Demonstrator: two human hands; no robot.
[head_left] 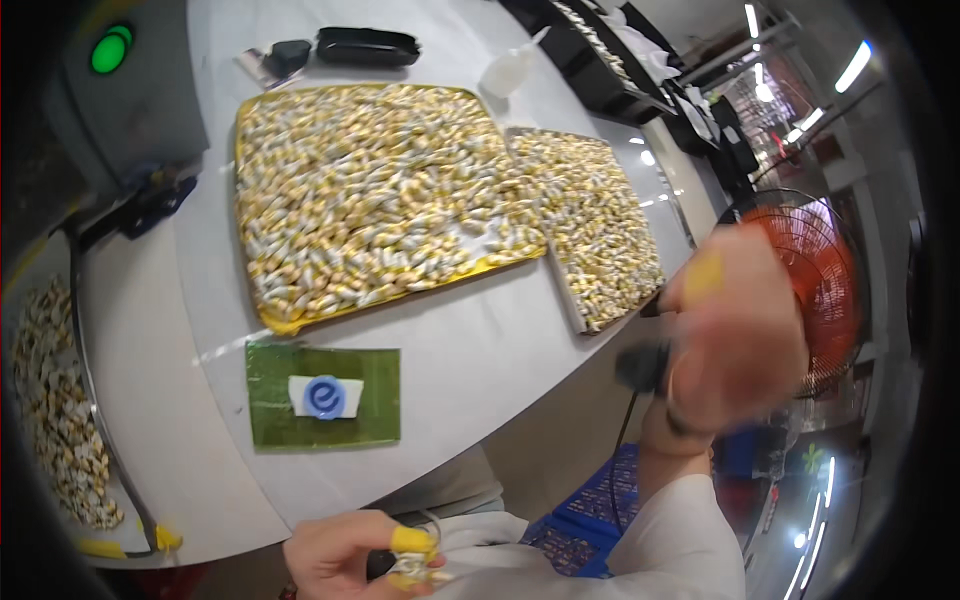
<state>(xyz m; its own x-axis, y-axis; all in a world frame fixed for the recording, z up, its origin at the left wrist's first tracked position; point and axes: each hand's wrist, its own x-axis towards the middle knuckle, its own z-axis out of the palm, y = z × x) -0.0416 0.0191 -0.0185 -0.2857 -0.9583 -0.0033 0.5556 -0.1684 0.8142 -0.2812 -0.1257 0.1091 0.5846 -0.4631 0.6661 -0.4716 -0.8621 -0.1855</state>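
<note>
Small metal part (415, 572), pale and shiny, sits at the bottom edge of the head view, pinched in the left hand (345, 555) close to the person's body; the thumb and forefinger wear yellow finger cots (410, 541) and are pressed together on it; what kind of part it is cannot be told. The right hand (735, 335) is raised at the right of the picture and blurred; it is closed around a dark tool (642, 365) with a black cable (622, 440) hanging below it; one fingertip there also shows yellow, and a white sleeve (670, 540) covers the forearm. On the white table (480, 350) lies a yellow tray (375, 195) heaped with small gold-and-silver pieces; just beside it on the right, a grey tray (600, 225) holds more of the same. A green mat (322, 396) with a white label lies nearer the person, well apart from both hands. A third tray (60, 400) of such pieces sits at the left edge; a red fan (825, 270) stands behind the right hand.
</note>
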